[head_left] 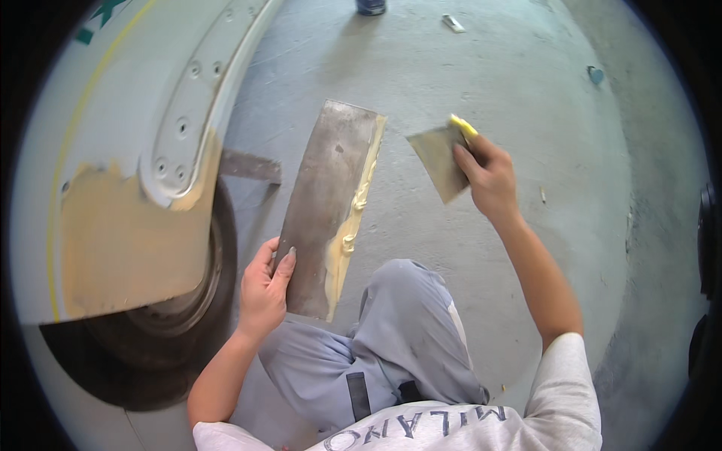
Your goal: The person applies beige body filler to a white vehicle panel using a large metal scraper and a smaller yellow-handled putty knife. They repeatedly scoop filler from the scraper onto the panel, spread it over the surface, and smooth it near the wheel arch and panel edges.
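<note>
My left hand (265, 289) grips the left edge of a long rectangular metal plate (320, 195), with the thumb on its upper face. Cream-yellow putty (350, 233) lies along the plate's right edge in a smeared strip with thicker lumps. To the right, apart from the plate, my right hand (490, 174) is closed on a flat metal putty knife (438, 161), its thumb pressing on the blade. Bright yellow shows at the knife's upper corner (464, 125). At the left, a vehicle panel (98, 135) carries a broad tan patch of filler (135, 233) on its lower part.
Below the panel stands a wheel with a black tire (135, 368). A metal bracket (252, 165) juts out beside it. On the grey floor (541, 248) are a dark can (371, 7), a small white tube (453, 23) and a bluish lump (596, 74). My bent knee (406, 301) rises below the plate.
</note>
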Tool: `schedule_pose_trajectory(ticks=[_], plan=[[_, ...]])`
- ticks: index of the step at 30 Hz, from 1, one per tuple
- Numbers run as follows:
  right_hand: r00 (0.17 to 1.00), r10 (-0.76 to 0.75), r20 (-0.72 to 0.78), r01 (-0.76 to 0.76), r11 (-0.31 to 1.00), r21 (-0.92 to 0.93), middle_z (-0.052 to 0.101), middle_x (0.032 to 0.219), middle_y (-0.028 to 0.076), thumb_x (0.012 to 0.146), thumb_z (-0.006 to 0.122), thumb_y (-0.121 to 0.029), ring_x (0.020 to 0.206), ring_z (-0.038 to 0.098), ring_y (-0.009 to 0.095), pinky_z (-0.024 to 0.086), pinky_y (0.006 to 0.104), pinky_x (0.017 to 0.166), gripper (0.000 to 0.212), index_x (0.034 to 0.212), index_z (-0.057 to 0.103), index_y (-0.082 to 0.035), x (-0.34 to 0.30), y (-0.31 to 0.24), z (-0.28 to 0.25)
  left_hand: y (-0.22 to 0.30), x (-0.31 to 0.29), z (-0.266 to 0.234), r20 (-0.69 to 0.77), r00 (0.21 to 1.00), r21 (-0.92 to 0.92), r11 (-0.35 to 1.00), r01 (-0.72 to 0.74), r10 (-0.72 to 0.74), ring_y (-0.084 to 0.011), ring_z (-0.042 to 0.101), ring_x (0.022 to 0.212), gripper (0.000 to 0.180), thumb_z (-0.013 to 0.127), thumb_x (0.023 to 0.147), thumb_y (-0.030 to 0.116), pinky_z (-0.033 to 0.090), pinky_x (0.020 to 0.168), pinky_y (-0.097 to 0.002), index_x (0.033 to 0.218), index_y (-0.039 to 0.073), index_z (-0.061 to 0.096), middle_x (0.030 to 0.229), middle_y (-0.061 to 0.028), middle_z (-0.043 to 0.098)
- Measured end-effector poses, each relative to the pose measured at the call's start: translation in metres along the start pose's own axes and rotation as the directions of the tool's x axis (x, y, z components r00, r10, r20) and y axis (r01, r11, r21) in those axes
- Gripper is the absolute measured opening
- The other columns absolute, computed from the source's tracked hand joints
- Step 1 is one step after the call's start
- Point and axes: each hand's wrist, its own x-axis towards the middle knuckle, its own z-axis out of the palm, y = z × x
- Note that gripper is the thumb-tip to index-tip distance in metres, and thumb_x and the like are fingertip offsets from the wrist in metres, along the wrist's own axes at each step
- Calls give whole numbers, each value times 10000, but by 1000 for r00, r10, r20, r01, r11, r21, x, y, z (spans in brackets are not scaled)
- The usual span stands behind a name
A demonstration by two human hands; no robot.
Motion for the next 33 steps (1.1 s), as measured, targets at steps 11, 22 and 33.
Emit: schedule_pose_trajectory(ticks=[11, 22, 33], plan=[[972, 230, 43, -223, 968, -119, 678, 815, 27, 960, 668, -125, 734, 555, 71, 479, 273, 671, 257, 1177, 719, 3, 13, -44, 28, 55, 29, 1, 219, 964, 201, 960, -194, 149, -121, 485, 602, 219, 545, 1063, 134, 403, 568, -275, 1221, -12, 590, 749, -103, 642], [942, 183, 283, -147, 979, -143, 602, 770, 123, 871, 648, 22, 633, 574, 261, 455, 347, 603, 321, 1180, 715, -30, -137, -206, 28, 154, -7, -10, 132, 991, 332, 943, -9, -37, -202, 513, 559, 218, 546, 1061, 164, 420, 569, -372, 1159, -24, 596, 708, -141, 603], [835, 549, -34, -377, 617, 691, 704, 1166, 65, 1037, 582, -132, 1027, 655, 126, 527, 280, 927, 354, 1358, 604, 14, -5, -184, -65, 218, -30, -5, 356, 717, -319, 643, 696, -600, -105, 605, 692, 439, 516, 1074, 192, 551, 694, -284, 1442, -47, 500, 856, -44, 636]])
